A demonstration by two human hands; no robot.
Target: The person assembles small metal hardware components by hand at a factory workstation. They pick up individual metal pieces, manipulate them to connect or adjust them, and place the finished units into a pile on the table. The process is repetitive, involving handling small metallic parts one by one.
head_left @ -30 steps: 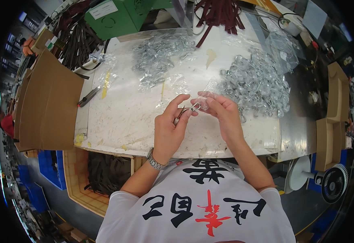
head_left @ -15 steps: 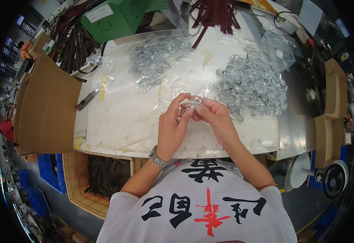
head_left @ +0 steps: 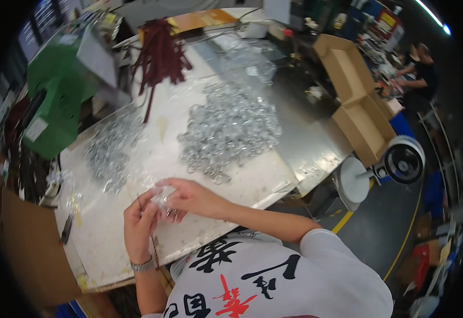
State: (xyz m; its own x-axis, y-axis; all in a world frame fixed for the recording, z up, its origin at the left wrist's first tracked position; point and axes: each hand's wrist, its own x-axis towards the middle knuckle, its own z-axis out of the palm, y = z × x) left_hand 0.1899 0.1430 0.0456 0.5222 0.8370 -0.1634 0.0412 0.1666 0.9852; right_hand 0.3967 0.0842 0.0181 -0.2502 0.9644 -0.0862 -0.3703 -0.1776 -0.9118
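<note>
Close together above the near part of the white table (head_left: pixel 184 238), both hands are closed on one small clear plastic bag (head_left: pixel 162 200) with shiny metal hardware in it, apparently a snap hook. My left hand (head_left: pixel 139 225), with a metal watch on its wrist, grips the bag from the left side. From the right, my right hand (head_left: pixel 195 198) pinches it with thumb and fingers. Beyond the hands lies a large pile of metal hooks in clear bags (head_left: pixel 231 127). A smaller pile of similar bagged pieces (head_left: pixel 114 151) lies farther left.
A green machine (head_left: pixel 56 90) stands at the left back, with dark red straps (head_left: pixel 160 53) beside it. A utility knife (head_left: pixel 67 229) lies near the left edge. Open cardboard boxes (head_left: pixel 361 106) and a fan (head_left: pixel 403 163) are on the right. Another person (head_left: pixel 426 74) works at far right.
The head view has swung to the right, so the table and hands appear farther left and tilted. The hook showed plainly between the fingers before; now plastic and fingers cover much of it.
</note>
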